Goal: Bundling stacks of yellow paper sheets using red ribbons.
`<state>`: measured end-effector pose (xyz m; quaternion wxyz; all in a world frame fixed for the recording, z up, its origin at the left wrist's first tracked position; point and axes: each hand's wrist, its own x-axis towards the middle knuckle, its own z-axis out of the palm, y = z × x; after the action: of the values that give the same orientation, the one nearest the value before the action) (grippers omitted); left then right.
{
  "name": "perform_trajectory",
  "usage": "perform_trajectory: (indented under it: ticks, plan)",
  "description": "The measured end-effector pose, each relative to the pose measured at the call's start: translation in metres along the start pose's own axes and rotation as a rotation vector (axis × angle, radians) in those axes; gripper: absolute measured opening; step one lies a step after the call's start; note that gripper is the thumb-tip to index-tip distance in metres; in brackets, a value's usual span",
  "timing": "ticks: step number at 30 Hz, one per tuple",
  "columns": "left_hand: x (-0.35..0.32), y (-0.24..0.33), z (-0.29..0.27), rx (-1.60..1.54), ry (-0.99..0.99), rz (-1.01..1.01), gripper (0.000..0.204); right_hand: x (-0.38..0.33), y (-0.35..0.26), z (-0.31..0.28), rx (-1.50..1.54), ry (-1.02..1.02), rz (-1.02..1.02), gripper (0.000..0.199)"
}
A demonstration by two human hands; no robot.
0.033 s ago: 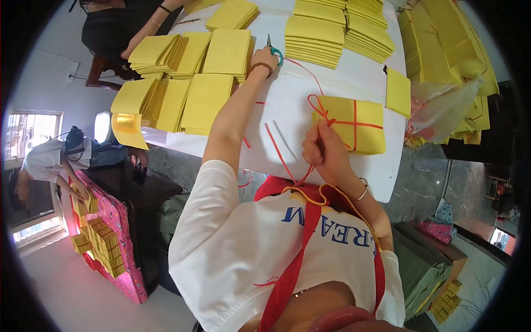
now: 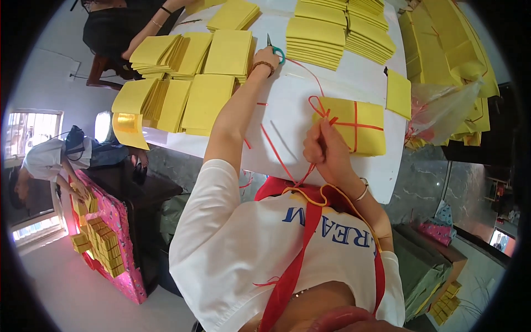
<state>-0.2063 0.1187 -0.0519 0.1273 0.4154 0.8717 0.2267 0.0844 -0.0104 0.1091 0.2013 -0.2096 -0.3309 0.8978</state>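
Head view of a white worktop (image 2: 283,94): near its front edge a loose red strip (image 2: 271,144) lies beside the right hand (image 2: 324,143), whose thumb and fingers are pinched together on red cord (image 2: 356,125). The cord crosses a yellow bundle (image 2: 369,141), set toward the front right corner, and forms a loop at its left side. Farther off, the left hand (image 2: 266,57) meets green-handled scissors (image 2: 280,54); whether its fingers clasp them cannot be told. Yellow stacks (image 2: 207,102) line the left edge; others (image 2: 315,41) stand toward the far edge.
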Motion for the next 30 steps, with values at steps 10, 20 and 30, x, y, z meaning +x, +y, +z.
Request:
perform_trajectory:
  ticks: [10, 20, 30]
  plan:
    - [-0.106, 0.048, -0.086, -1.023, -0.659, 0.351, 0.057, 0.042, -0.02, -0.008, 0.084, 0.163, -0.195, 0.032]
    - [-0.214, 0.067, -0.099, -1.224, -0.572, 0.534, 0.076, 0.075, -0.025, 0.012, 0.227, 0.133, -0.32, 0.036]
    - [-0.19, 0.018, -0.089, -0.769, 0.02, 0.312, 0.038, 0.086, -0.018, -0.009, -0.019, 0.301, -0.193, 0.04]
